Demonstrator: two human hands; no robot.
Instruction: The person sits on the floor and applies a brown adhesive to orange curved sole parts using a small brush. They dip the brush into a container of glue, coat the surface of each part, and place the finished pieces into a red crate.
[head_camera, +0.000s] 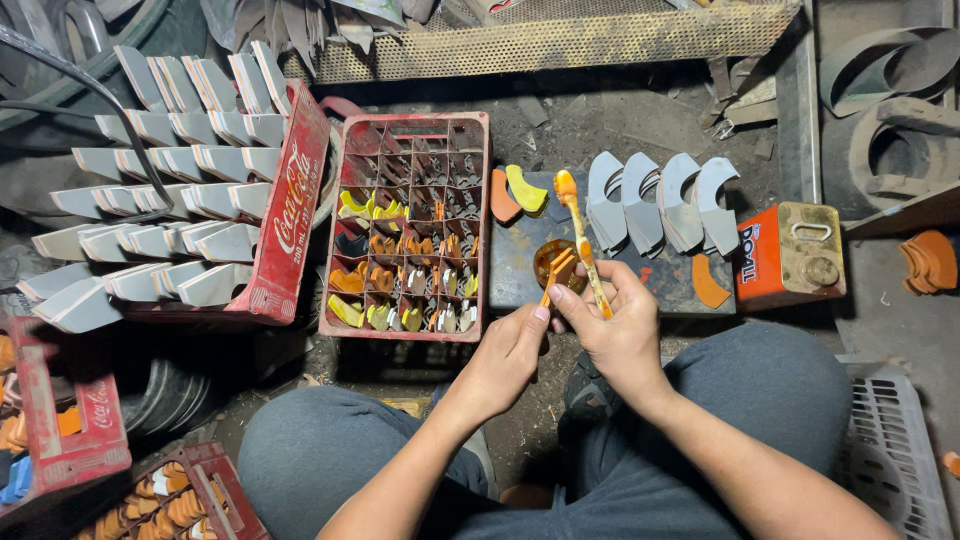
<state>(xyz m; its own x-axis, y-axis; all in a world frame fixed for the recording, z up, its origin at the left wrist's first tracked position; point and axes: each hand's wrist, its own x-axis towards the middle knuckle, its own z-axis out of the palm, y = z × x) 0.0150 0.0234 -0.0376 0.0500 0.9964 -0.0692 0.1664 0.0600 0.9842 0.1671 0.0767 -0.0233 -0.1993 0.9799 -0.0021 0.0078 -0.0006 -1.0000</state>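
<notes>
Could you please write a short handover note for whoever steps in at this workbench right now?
Left hand: pinches a small orange curved piece at its lower end.
Right hand: grips a thin glue-stained brush, its yellow-orange tip pointing away, over the dark work slab.
A small round tin of amber glue sits on the slab under the piece.
Ahead: four grey curved soles stand in a row; orange and yellow cut pieces lie left of them; an orange metal can stands on the right.
The red compartment crate holds more small pieces.
How many pieces are already glued cannot be told.
</notes>
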